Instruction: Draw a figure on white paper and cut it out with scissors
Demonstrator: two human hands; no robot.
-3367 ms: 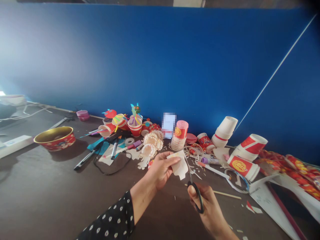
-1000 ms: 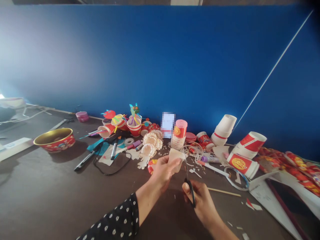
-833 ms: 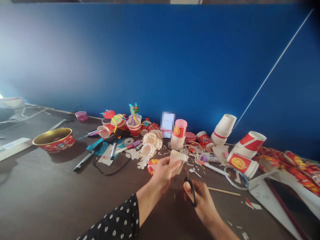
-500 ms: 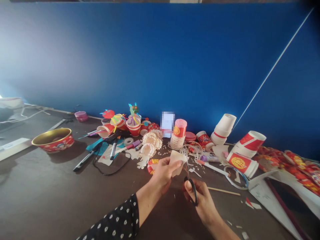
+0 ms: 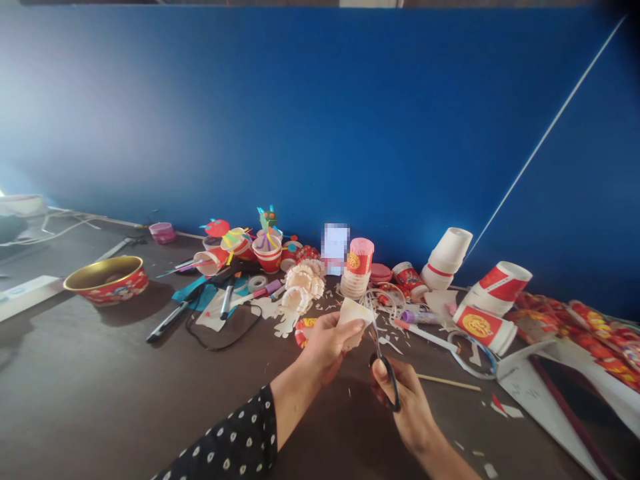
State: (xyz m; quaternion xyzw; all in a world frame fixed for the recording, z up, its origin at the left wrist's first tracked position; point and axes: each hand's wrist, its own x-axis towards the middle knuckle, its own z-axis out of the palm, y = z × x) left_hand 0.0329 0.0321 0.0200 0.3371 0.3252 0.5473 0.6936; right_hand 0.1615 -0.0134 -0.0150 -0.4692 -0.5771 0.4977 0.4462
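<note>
My left hand [image 5: 324,345] pinches a pale piece of cut paper cup [image 5: 354,315] above the dark table [image 5: 100,393]. My right hand [image 5: 407,407] grips black-handled scissors [image 5: 384,363], thumb through the handle loop, blades pointing up against the right edge of the paper piece. A red paper scrap [image 5: 303,331] lies on the table just beyond my left hand.
Behind my hands lie paper flowers [image 5: 303,287], decorated cups [image 5: 270,253], a cup stack [image 5: 359,267], tipped red-and-white cups [image 5: 493,303], markers [image 5: 227,300], tape [image 5: 259,283], a black cable [image 5: 225,333] and a wooden stick [image 5: 449,382]. A gold-lined red bowl [image 5: 107,280] stands left. A blue wall [image 5: 320,120] backs the table.
The paper piece has been turned and drawn in closer to my left fingers. The scissors have shifted slightly along its right edge; both hands stay in nearly the same place.
</note>
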